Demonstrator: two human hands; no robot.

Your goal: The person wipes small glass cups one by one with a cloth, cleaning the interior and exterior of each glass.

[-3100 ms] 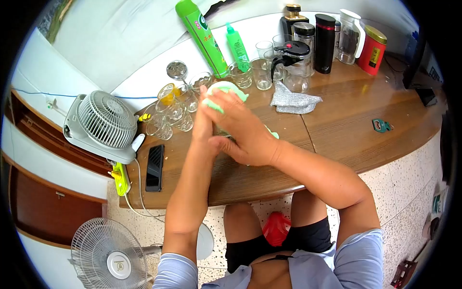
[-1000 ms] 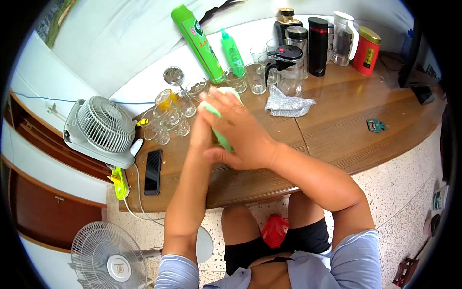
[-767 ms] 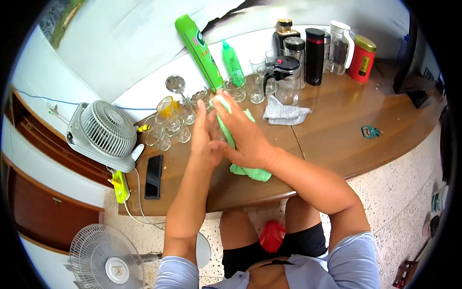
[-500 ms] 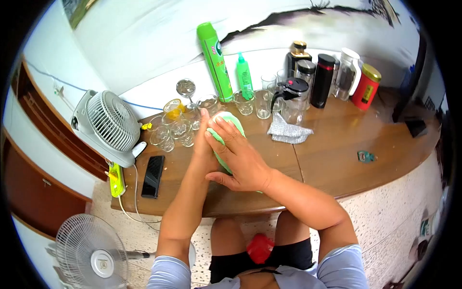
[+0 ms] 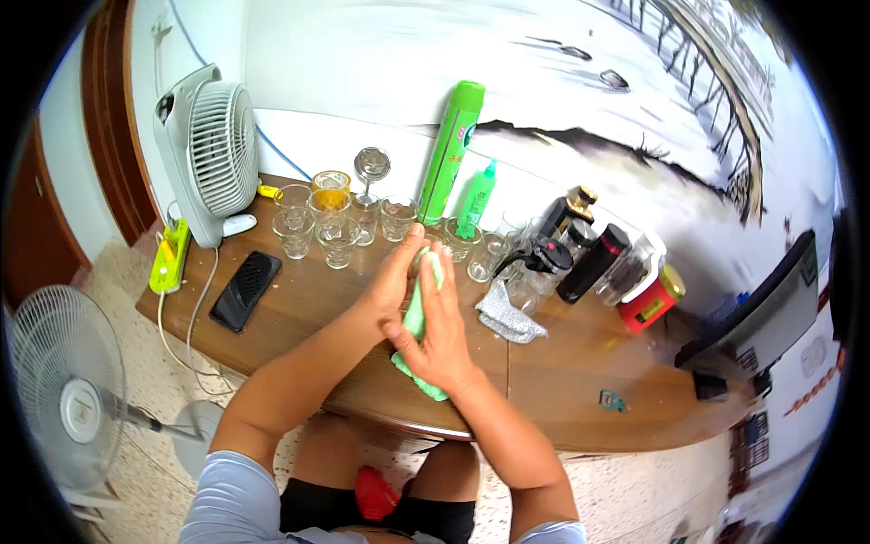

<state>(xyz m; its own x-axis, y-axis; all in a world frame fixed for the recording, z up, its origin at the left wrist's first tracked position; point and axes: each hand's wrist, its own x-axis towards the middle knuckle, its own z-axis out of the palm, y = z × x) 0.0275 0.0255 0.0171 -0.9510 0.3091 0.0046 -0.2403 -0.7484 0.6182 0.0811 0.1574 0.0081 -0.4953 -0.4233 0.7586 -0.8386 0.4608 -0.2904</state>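
A light green cloth (image 5: 419,378) is pressed between my two palms above the table's near middle. My left hand (image 5: 393,285) lies against its left side, fingers straight and pointing away from me. Flat against the other side is my right hand (image 5: 439,334), its thumb reaching left across the cloth. The cloth's lower end hangs out below the hands. Whether anything is wrapped inside it is hidden. Just beyond my fingertips stand several clear glasses (image 5: 338,243), and a folded silvery grey cloth (image 5: 510,313) lies to the right of the hands.
A tall green spray can (image 5: 450,154) and a green squeeze bottle (image 5: 476,199) stand at the back. To the right are a black-lidded glass pitcher (image 5: 542,261), a black flask (image 5: 594,265) and a red tin (image 5: 651,299). A phone (image 5: 246,291) and fan (image 5: 217,150) are left.
The view has swung to the right. My palms have turned more upright against each other, and more of the green cloth shows below them.
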